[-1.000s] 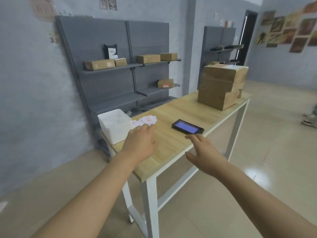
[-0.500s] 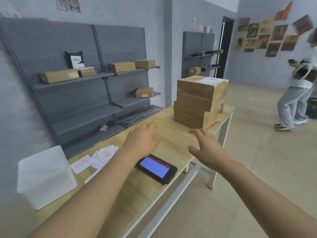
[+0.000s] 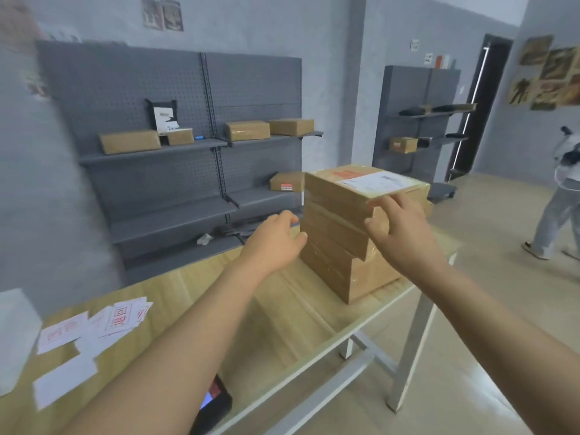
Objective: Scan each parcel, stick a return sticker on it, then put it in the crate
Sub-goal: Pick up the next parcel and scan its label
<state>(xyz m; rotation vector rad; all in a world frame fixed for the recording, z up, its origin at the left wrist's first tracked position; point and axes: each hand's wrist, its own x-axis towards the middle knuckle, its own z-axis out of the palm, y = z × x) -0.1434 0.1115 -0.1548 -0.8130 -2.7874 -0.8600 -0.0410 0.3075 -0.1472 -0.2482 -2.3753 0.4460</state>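
The right hand (image 3: 405, 233) has its fingers (image 3: 387, 204) curled over the near top edge of the top parcel (image 3: 361, 186), thumb against its front face. The left hand (image 3: 276, 243) hovers just left of the stack (image 3: 342, 246), fingers loosely spread, touching nothing. Stickers (image 3: 103, 324) and the scanner (image 3: 213, 406) lie on the desk (image 3: 298, 318), well behind both hands.

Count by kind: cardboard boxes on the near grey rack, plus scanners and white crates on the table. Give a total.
cardboard boxes on the near rack: 5
scanner, partly hidden by the left forearm: 1
white crate, cut off at the left edge: 1
Total: 7
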